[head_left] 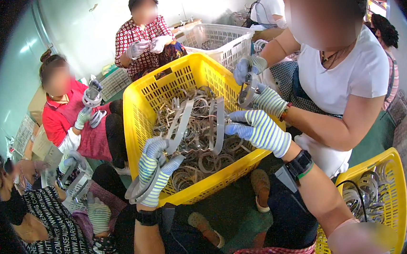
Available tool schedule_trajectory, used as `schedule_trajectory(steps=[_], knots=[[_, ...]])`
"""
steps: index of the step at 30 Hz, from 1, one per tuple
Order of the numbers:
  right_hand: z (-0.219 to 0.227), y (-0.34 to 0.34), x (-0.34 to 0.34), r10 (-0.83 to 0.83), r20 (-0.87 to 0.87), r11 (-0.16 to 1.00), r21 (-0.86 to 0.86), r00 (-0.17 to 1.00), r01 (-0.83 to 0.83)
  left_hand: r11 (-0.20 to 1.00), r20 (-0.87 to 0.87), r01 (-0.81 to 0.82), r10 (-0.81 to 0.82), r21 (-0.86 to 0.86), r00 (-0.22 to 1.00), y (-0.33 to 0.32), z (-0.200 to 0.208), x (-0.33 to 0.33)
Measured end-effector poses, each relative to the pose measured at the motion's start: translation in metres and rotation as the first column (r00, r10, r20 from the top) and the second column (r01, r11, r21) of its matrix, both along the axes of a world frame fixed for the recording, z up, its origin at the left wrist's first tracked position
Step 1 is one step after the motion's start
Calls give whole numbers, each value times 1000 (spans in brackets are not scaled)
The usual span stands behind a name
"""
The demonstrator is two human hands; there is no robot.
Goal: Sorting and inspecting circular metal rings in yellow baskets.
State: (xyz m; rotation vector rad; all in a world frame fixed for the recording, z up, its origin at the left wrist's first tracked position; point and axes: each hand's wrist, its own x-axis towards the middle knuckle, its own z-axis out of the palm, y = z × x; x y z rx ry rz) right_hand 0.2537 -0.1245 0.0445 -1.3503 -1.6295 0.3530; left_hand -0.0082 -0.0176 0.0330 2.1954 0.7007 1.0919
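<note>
Over a yellow plastic basket (201,194), my gloved left hand (154,171) grips a grey curved band (182,124), a flat strip that rises from its fingertips. More curved bands (139,191) sit by the palm of that hand, partly hidden by the glove. My gloved right hand (261,129) pinches another grey curved band (219,128), which stands on edge and bows downward. The two bands are side by side with a small gap. Below them, a tangled heap of metal-looking rings and bands (208,162) fills the basket.
Beyond the basket's right side, a person's gloved hands (258,89) hold a ring above its rim. Several other people with gloves sit around, some handling rings. A white crate (216,42) stands behind. At lower right is a second yellow basket (395,198) with rings.
</note>
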Motion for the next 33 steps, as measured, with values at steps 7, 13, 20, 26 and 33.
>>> schedule_trajectory(steps=[7, 13, 20, 26, 33], knots=[[8, -5, -6, -14, -149, 996, -93, 989, 0, 966, 259, 165, -110, -200, 960, -14, -5, 12], [-8, 6, 2, 86, -207, 995, 75, 975, -72, 897, 443, 285, -116, -337, 889, -29, 7, 22], [8, -5, -10, 136, -473, 900, -308, 871, -308, 918, 268, 107, -1, -383, 964, -19, -1, 21], [6, -1, -16, 97, -468, 929, -274, 878, -249, 955, 126, -68, 108, -288, 986, -23, -10, 21], [-7, 1, -16, 46, -482, 938, -281, 875, -204, 980, -52, -65, 76, 187, 996, -22, -8, 27]])
